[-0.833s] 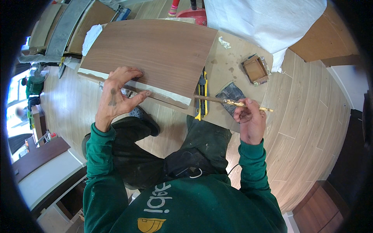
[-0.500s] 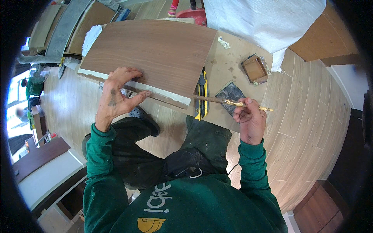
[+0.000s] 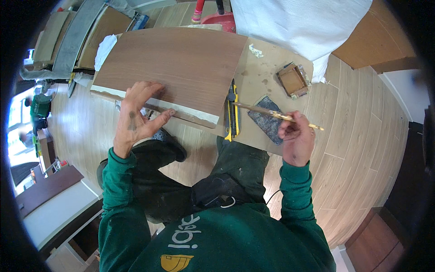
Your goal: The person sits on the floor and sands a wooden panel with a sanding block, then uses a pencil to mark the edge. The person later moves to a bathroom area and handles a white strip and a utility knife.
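A brown wood-grain panel (image 3: 181, 59) lies in front of me with a whitish strip (image 3: 190, 113) along its near edge. My left hand (image 3: 138, 119) rests on that edge, thumb and fingers spread apart, with the thumb tip by the strip. To the right of the panel, my right hand (image 3: 297, 138) pinches a thin, stained paintbrush (image 3: 260, 109) by its yellowish handle. Its dark end points left, near a yellow-and-black utility knife (image 3: 232, 115). Under the brush lies a dark, worn sanding sheet (image 3: 266, 123).
The knife and sheet lie on a brown board (image 3: 259, 72), with a small open box (image 3: 292, 80) and a crumpled white scrap (image 3: 256, 51). A large white sack (image 3: 299, 27) stands behind it. A red tub (image 3: 219, 20) sits at the back; a person (image 3: 40, 106) is far left.
The brush and my right hand have shifted slightly right, so the brush's end has moved off the panel's corner. My left hand keeps its place on the panel's edge.
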Demonstrator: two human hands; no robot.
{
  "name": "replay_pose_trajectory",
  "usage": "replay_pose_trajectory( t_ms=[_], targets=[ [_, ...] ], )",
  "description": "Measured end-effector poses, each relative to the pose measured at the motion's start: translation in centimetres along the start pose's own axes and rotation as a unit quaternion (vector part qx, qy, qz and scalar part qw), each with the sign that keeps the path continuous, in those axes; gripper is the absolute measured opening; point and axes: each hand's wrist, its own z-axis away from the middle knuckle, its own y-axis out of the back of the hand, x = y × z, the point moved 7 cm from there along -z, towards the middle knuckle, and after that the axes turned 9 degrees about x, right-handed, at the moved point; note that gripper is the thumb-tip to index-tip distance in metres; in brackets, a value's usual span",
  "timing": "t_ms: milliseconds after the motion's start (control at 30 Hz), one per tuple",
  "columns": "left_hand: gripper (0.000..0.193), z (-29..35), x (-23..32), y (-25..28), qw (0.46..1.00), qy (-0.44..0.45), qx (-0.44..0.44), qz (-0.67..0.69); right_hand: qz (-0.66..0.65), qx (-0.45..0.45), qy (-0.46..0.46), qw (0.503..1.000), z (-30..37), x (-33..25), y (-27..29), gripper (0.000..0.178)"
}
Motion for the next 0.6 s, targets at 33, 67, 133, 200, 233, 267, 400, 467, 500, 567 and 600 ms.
replay_pose_trajectory(
  t_ms=[33, 67, 133, 200, 233, 267, 400, 467, 500, 567, 600],
  targets=[
    [0.053, 0.0, 0.7, -0.2, 1.0, -0.023, -0.006, 0.013, -0.004, 0.003, 0.016, 1.0, 0.0, -0.7, 0.3, 0.027],
    [0.056, 0.1, 1.6, -0.7, 0.999, -0.046, -0.011, 0.024, -0.006, 0.017, 0.03, 0.999, 0.0, -1.3, 0.9, 0.027],
    [0.066, 0.4, 3.3, -2.2, 0.995, -0.081, -0.055, 0.033, -0.004, 0.04, 0.06, 0.997, 0.2, -2.6, 1.8, 0.03],
    [0.074, 0.3, 4.8, -4.1, 0.989, -0.1, -0.105, 0.037, -0.016, 0.037, 0.069, 0.997, 0.6, -3.1, 2.2, 0.029],
    [0.078, 0.3, 5.4, -4.9, 0.985, -0.111, -0.128, 0.038, -0.022, 0.036, 0.078, 0.996, 0.8, -3.3, 2.3, 0.029],
    [0.079, 0.1, 6.0, -5.2, 0.984, -0.123, -0.126, 0.036, -0.02, 0.043, 0.077, 0.996, 0.9, -3.3, 2.6, 0.029],
    [0.081, -0.3, 7.6, -5.9, 0.979, -0.158, -0.125, 0.028, -0.033, 0.025, 0.082, 0.996, 1.5, -2.6, 3.1, 0.029],
    [0.079, -0.2, 7.9, -5.8, 0.978, -0.161, -0.134, 0.023, -0.049, 0.011, 0.069, 0.996, 1.7, -1.9, 3.3, 0.027],
    [0.078, 0.0, 8.0, -5.8, 0.977, -0.16, -0.141, 0.02, -0.059, 0.008, 0.056, 0.997, 1.9, -1.3, 3.3, 0.026],
    [0.075, 0.2, 8.1, -5.5, 0.976, -0.157, -0.148, 0.021, -0.055, -0.003, 0.025, 0.998, 2.2, -0.1, 2.9, 0.024],
    [0.073, 0.4, 8.2, -5.2, 0.976, -0.156, -0.148, 0.024, -0.041, -0.011, 0.008, 0.999, 2.4, 0.6, 2.4, 0.023]
  ],
)
